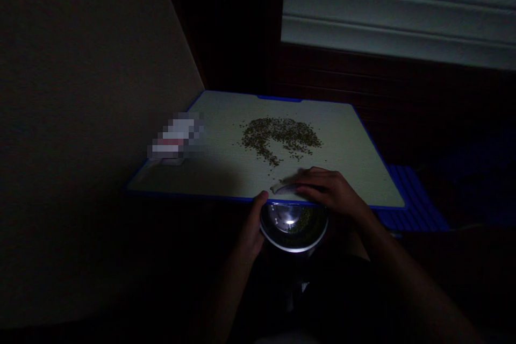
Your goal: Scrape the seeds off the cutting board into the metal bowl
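Note:
Small brown-green beans or seeds (pixel 282 133) lie spread in an arch over a pale board (pixel 217 118) with a blue rim. My right hand (pixel 332 185) is closed on a small, thin, pale piece (pixel 284 188) and rests by the board's near edge; its exact kind is too dim to tell. Below that edge, my left hand (pixel 253 231) grips the left side of a shiny metal bowl (pixel 294 249), thumb up against the board's edge. Some greenish grains (pixel 302 220) sit in the bowl, mostly to its right.
On the board's left side lies a blurred-out white and red item (pixel 173 140). A beige wall (pixel 100 64) borders the left. Blue ribbed fabric or matting (pixel 415 196) shows beyond the right edge. Pale horizontal panels (pixel 395 8) stand behind. The room is dark.

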`<state>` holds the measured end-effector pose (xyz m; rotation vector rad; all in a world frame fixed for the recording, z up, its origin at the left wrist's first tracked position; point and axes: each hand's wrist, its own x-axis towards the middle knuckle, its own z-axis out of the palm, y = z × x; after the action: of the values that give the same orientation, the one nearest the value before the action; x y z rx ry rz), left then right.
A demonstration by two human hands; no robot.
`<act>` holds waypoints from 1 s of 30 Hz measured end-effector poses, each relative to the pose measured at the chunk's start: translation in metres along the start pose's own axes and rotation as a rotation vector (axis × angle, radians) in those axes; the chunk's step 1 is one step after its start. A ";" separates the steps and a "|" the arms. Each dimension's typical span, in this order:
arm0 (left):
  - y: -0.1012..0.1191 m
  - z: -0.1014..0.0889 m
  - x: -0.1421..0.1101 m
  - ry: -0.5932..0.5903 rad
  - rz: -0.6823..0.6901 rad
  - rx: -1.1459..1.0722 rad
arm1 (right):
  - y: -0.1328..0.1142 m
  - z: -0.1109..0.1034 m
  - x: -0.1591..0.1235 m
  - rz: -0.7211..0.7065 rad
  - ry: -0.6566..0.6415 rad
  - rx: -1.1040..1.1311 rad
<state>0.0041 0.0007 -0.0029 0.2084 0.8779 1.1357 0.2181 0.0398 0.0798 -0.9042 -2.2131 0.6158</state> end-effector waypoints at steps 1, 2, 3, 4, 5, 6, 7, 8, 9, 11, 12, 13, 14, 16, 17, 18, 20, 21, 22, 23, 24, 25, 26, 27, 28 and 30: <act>0.000 0.000 0.000 0.005 0.002 0.000 | 0.000 0.000 0.000 0.009 0.004 -0.020; 0.000 0.000 0.000 0.011 0.007 -0.004 | 0.001 0.000 0.000 0.018 0.010 -0.038; 0.000 0.000 0.000 0.020 0.014 -0.010 | 0.001 0.001 0.001 0.022 0.018 -0.050; 0.000 0.001 -0.001 0.024 0.021 -0.016 | 0.001 0.001 0.001 0.022 0.026 -0.055; 0.001 0.001 -0.001 0.022 0.025 -0.019 | 0.001 0.002 0.002 0.017 0.031 -0.053; 0.001 0.001 -0.001 0.013 0.028 -0.020 | 0.001 0.002 0.002 0.011 0.030 -0.045; 0.001 0.002 -0.002 0.002 0.030 -0.018 | 0.001 0.003 0.003 0.004 0.027 -0.035; 0.001 0.002 -0.002 -0.009 0.028 -0.012 | 0.001 0.004 0.004 -0.001 0.022 -0.027; 0.002 0.002 -0.002 -0.014 0.027 -0.008 | 0.000 0.005 0.005 -0.003 0.017 -0.024; 0.002 0.002 -0.003 -0.006 0.039 -0.012 | 0.001 0.006 0.007 0.002 0.013 -0.028; 0.002 0.002 -0.003 0.012 0.048 -0.016 | 0.001 0.007 0.008 0.005 0.016 -0.033; 0.002 0.003 -0.004 0.036 0.058 -0.019 | 0.001 0.007 0.009 0.006 0.023 -0.038; 0.002 0.003 -0.004 0.059 0.065 -0.019 | 0.001 0.007 0.009 0.006 0.030 -0.041; 0.002 0.002 -0.003 0.086 0.067 -0.013 | 0.002 0.007 0.009 0.011 0.046 -0.044; 0.002 0.002 -0.003 0.090 0.068 -0.011 | 0.002 0.007 0.009 0.014 0.054 -0.045; 0.002 0.001 -0.002 0.085 0.072 -0.010 | 0.002 0.006 0.009 0.018 0.060 -0.046; 0.001 0.000 -0.001 0.074 0.082 -0.008 | 0.002 0.006 0.009 0.026 0.072 -0.049; 0.000 0.000 -0.001 0.072 0.089 -0.008 | 0.002 0.006 0.010 0.031 0.080 -0.052; 0.000 -0.001 0.000 0.072 0.094 -0.007 | 0.001 0.006 0.010 0.039 0.086 -0.056; 0.000 -0.001 0.000 0.077 0.098 -0.007 | 0.001 0.007 0.011 0.048 0.088 -0.061; 0.000 -0.001 0.000 0.086 0.101 -0.009 | 0.001 0.007 0.012 0.054 0.090 -0.065; 0.000 0.000 0.000 0.093 0.103 -0.013 | 0.001 0.007 0.013 0.056 0.089 -0.068; 0.000 0.000 -0.001 0.095 0.103 -0.017 | 0.001 0.008 0.014 0.053 0.084 -0.070; 0.000 0.001 -0.001 0.092 0.101 -0.018 | 0.001 0.008 0.015 0.045 0.080 -0.069; 0.000 0.001 -0.002 0.083 0.100 -0.019 | 0.001 0.008 0.016 0.036 0.077 -0.064; 0.000 0.001 -0.002 0.069 0.101 -0.015 | 0.001 0.008 0.016 0.028 0.083 -0.050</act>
<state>0.0041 -0.0007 -0.0015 0.2043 0.9282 1.2485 0.2038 0.0510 0.0799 -0.9708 -2.1533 0.5281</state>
